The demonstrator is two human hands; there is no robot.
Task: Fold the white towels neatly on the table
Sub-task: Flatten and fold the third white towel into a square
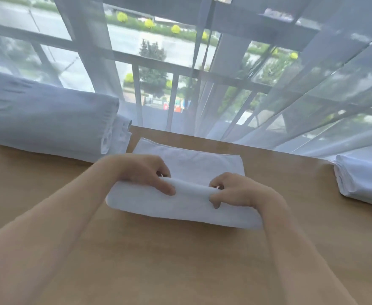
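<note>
wooden table (158,260), white towel (180,208), towel stacks (48,124)

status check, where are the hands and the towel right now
Left hand and right hand both grip the towel's near fold. Far half flat on table. Nothing in the way; towel stacks off to the sides.
</note>
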